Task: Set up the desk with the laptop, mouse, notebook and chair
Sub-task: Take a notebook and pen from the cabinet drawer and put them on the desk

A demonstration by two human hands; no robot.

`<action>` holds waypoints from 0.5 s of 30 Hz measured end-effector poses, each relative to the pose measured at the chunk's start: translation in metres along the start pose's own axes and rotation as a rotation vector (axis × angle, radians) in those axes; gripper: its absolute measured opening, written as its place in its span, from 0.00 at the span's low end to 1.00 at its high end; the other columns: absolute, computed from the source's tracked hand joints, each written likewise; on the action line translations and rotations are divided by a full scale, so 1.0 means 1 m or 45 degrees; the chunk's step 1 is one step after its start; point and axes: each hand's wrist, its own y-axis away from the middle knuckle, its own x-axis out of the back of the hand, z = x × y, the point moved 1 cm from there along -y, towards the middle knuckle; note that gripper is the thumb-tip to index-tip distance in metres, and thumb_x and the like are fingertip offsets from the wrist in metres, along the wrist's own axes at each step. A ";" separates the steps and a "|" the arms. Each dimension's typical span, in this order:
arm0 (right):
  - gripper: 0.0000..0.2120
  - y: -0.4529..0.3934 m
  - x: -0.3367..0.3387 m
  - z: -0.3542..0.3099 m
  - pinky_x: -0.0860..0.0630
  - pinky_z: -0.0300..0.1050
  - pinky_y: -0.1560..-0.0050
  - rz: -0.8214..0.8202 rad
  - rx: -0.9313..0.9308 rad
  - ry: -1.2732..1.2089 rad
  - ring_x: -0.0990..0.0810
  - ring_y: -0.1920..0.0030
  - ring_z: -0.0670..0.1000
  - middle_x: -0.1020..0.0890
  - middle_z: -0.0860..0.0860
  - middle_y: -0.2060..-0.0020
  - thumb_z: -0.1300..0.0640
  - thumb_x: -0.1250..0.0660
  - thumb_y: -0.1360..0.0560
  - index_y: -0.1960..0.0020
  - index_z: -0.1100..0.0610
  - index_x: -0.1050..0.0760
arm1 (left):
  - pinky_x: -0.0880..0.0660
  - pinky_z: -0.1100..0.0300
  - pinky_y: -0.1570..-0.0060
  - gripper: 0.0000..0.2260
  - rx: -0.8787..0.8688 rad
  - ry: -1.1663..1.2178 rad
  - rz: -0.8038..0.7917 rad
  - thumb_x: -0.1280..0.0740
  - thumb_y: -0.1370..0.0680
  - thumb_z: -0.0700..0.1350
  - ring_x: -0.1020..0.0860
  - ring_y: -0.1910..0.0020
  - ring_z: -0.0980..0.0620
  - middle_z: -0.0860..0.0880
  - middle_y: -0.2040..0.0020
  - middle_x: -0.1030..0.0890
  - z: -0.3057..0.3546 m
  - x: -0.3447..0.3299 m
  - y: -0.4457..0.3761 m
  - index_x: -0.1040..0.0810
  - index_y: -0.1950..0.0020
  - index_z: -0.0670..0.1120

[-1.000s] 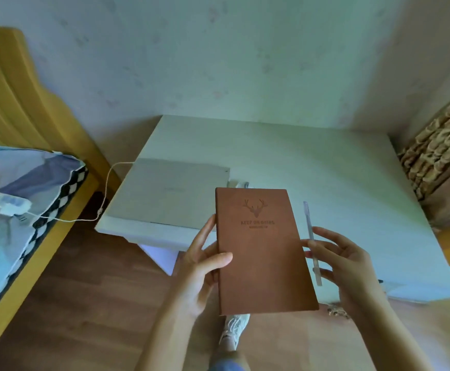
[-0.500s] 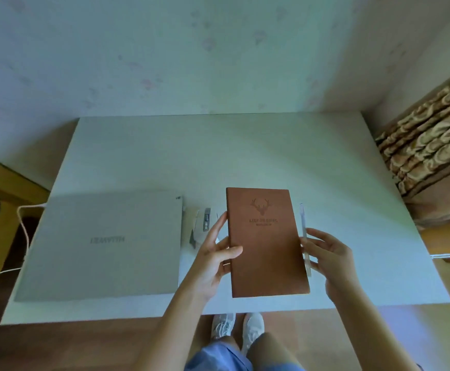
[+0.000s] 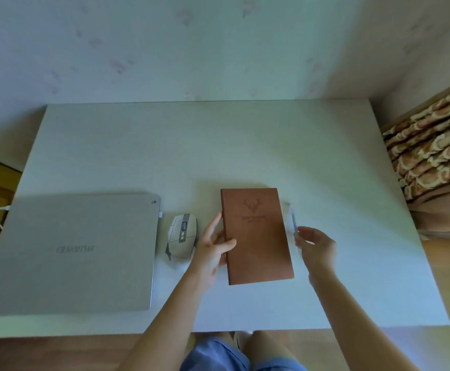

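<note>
Notebook (image 3: 257, 236), carried in above the floor a second ago, now over the table (image 3: 245, 145); left hand (image 3: 213, 249) grips its edge, right hand (image 3: 316, 245) pinches a pen (image 3: 294, 218). Mouse (image 3: 182, 235) and laptop (image 3: 68, 253) lie beyond the left hand; placement appears near.

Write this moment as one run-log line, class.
left hand: grips notebook over desk | right hand: holds pen | laptop: closed | mouse: beside laptop
</note>
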 end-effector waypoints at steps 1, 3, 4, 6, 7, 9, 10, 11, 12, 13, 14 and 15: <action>0.07 -0.002 -0.001 0.001 0.23 0.46 0.52 0.004 0.011 0.027 0.19 0.56 0.51 0.17 0.48 0.58 0.64 0.30 0.30 0.53 0.55 0.19 | 0.25 0.47 0.41 0.35 -0.016 -0.012 0.012 0.31 0.27 0.30 0.21 0.41 0.51 0.50 0.36 0.22 -0.002 0.000 -0.002 0.35 0.27 0.56; 0.08 -0.006 -0.004 0.001 0.22 0.49 0.50 0.003 0.037 0.106 0.19 0.55 0.50 0.17 0.46 0.58 0.63 0.30 0.30 0.55 0.52 0.19 | 0.23 0.59 0.46 0.37 -0.063 -0.123 0.010 0.29 0.28 0.31 0.22 0.41 0.56 0.54 0.34 0.26 -0.004 -0.003 -0.002 0.37 0.26 0.56; 0.08 -0.008 -0.005 0.000 0.21 0.50 0.52 0.004 0.049 0.139 0.19 0.56 0.50 0.17 0.45 0.59 0.63 0.30 0.30 0.55 0.51 0.20 | 0.24 0.63 0.48 0.38 -0.092 -0.228 0.011 0.28 0.29 0.32 0.23 0.41 0.58 0.57 0.34 0.28 -0.006 -0.005 -0.002 0.38 0.26 0.57; 0.08 -0.010 -0.006 -0.002 0.21 0.51 0.56 -0.001 0.063 0.179 0.19 0.58 0.50 0.18 0.44 0.60 0.63 0.30 0.31 0.56 0.51 0.20 | 0.28 0.60 0.40 0.41 -0.216 -0.532 0.077 0.26 0.30 0.36 0.30 0.34 0.57 0.61 0.35 0.33 -0.010 -0.009 -0.003 0.41 0.25 0.57; 0.09 -0.011 -0.007 -0.002 0.21 0.50 0.57 -0.006 0.060 0.196 0.19 0.59 0.50 0.18 0.45 0.60 0.63 0.31 0.31 0.56 0.51 0.20 | 0.33 0.57 0.35 0.41 -0.312 -0.720 0.134 0.25 0.32 0.39 0.34 0.32 0.55 0.61 0.35 0.35 -0.013 -0.009 -0.005 0.42 0.24 0.56; 0.10 -0.012 -0.008 -0.002 0.23 0.45 0.57 -0.021 0.059 0.241 0.20 0.58 0.50 0.17 0.47 0.59 0.64 0.34 0.31 0.55 0.51 0.20 | 0.46 0.58 0.32 0.41 -0.471 -1.124 0.214 0.25 0.32 0.43 0.39 0.29 0.50 0.55 0.31 0.36 -0.017 -0.009 -0.010 0.42 0.24 0.52; 0.11 -0.013 -0.008 -0.002 0.25 0.44 0.56 -0.031 0.070 0.268 0.20 0.57 0.51 0.17 0.48 0.59 0.64 0.35 0.32 0.55 0.51 0.19 | 0.50 0.60 0.33 0.40 -0.533 -1.314 0.225 0.26 0.30 0.47 0.41 0.28 0.48 0.51 0.28 0.37 -0.019 -0.008 -0.012 0.43 0.24 0.51; 0.11 -0.013 -0.008 -0.001 0.26 0.43 0.56 -0.039 0.091 0.297 0.20 0.57 0.51 0.17 0.49 0.58 0.64 0.35 0.31 0.55 0.51 0.19 | 0.51 0.60 0.33 0.38 -0.595 -1.486 0.211 0.28 0.29 0.51 0.43 0.27 0.48 0.49 0.26 0.40 -0.020 -0.007 -0.013 0.44 0.23 0.52; 0.11 -0.013 -0.008 -0.001 0.27 0.42 0.57 -0.045 0.121 0.325 0.20 0.57 0.51 0.17 0.50 0.57 0.64 0.36 0.31 0.55 0.52 0.19 | 0.50 0.58 0.32 0.36 -0.663 -1.631 0.182 0.31 0.27 0.54 0.46 0.26 0.48 0.49 0.23 0.43 -0.020 -0.007 -0.013 0.45 0.23 0.54; 0.11 -0.013 -0.008 -0.001 0.28 0.42 0.57 -0.050 0.165 0.349 0.20 0.57 0.51 0.18 0.50 0.56 0.65 0.36 0.30 0.55 0.52 0.19 | 0.49 0.55 0.31 0.34 -0.727 -1.749 0.137 0.35 0.25 0.57 0.48 0.25 0.48 0.51 0.22 0.47 -0.022 -0.004 -0.014 0.45 0.23 0.57; 0.11 -0.013 -0.007 -0.001 0.29 0.41 0.58 -0.052 0.219 0.371 0.21 0.57 0.51 0.18 0.51 0.55 0.65 0.36 0.30 0.54 0.53 0.19 | 0.49 0.53 0.30 0.32 -0.767 -1.844 0.079 0.38 0.24 0.60 0.52 0.24 0.49 0.53 0.21 0.52 -0.023 -0.002 -0.015 0.47 0.23 0.58; 0.11 -0.012 -0.007 0.000 0.29 0.41 0.59 -0.053 0.278 0.398 0.21 0.58 0.51 0.19 0.52 0.54 0.66 0.36 0.29 0.53 0.54 0.19 | 0.50 0.51 0.29 0.32 -0.773 -1.921 0.028 0.42 0.24 0.63 0.56 0.23 0.51 0.54 0.21 0.56 -0.025 0.000 -0.017 0.49 0.23 0.59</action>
